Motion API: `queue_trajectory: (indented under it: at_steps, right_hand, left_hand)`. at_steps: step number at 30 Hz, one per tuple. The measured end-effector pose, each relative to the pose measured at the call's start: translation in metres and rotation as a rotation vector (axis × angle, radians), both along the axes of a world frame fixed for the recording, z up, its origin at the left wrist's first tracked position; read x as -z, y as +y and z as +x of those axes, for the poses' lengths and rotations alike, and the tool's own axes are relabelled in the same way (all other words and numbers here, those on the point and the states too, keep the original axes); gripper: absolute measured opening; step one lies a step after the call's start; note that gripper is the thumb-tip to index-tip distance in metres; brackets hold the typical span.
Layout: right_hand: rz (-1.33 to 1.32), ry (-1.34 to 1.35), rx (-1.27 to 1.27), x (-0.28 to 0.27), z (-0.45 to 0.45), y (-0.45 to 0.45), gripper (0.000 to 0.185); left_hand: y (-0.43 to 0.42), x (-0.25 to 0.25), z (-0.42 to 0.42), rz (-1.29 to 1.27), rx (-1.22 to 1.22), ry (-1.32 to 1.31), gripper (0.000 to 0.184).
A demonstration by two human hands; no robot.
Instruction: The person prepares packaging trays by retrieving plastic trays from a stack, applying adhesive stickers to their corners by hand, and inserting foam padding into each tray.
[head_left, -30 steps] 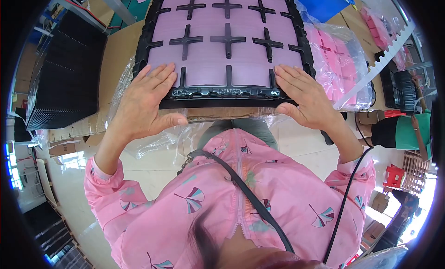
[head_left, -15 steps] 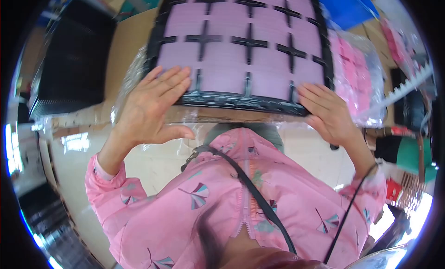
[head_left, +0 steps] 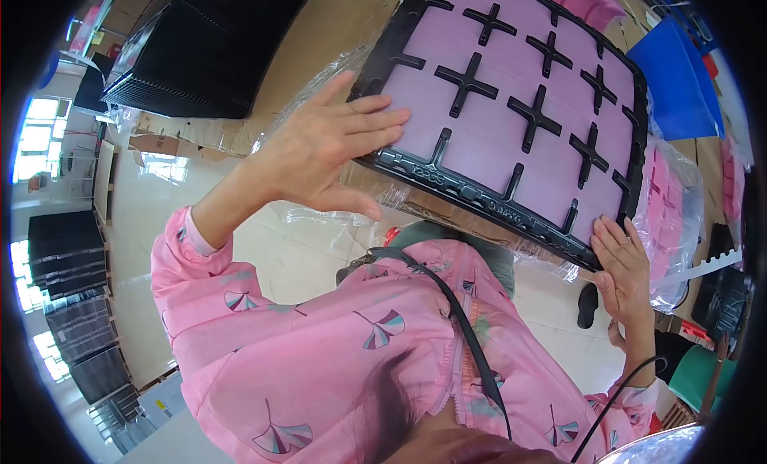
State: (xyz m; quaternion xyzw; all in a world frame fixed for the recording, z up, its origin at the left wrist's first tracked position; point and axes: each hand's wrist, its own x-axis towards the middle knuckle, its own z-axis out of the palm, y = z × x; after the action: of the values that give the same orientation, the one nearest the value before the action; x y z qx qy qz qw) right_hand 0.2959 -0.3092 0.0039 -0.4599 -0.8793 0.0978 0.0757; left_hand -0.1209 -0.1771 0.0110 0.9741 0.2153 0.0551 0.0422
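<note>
A black plastic tray [head_left: 487, 204] with cross-shaped dividers holds pink-purple sheets [head_left: 479, 136] in its compartments. My left hand [head_left: 323, 144] lies palm down at the tray's near left corner, fingers spread over the rim and the edge of a pink sheet, thumb apart. My right hand [head_left: 623, 264] rests against the near right corner, its fingers extended along the rim and the thumb below. Neither hand is wrapped round anything. Clear plastic film [head_left: 351, 216] shows beneath the tray's near edge.
A tall stack of black trays [head_left: 208, 48] stands left on the cardboard-covered table [head_left: 307, 44]. At the right are a blue bin [head_left: 675, 80] and bagged pink pieces [head_left: 663, 200]. A person in green [head_left: 703, 376] is at the lower right. More black stacks [head_left: 68, 252] stand far left.
The view has turned, so the tray now appears tilted and farther right. Both hands remain at its near corners, and the left fingers are more spread.
</note>
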Motion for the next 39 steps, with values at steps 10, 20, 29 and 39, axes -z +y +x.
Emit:
queue_trajectory:
  at_steps: [10,20,29,39]
  right_hand:
    - [0.013,0.01,-0.009,0.002,0.003,0.0,0.045]
    - [0.035,0.012,-0.015,0.004,0.005,0.0,0.041]
    - [0.033,0.03,-0.07,0.006,0.002,0.007,0.038]
    - [0.071,0.034,-0.059,0.007,0.002,0.006,0.04]
  left_hand:
    - [0.0,-0.006,-0.002,0.052,-0.049,0.061,0.089]
    - [0.0,-0.006,0.001,0.105,-0.046,0.051,0.091]
    - [0.003,-0.005,0.008,0.064,-0.025,0.024,0.087]
    - [-0.003,-0.005,0.004,0.139,-0.117,0.009,0.082]
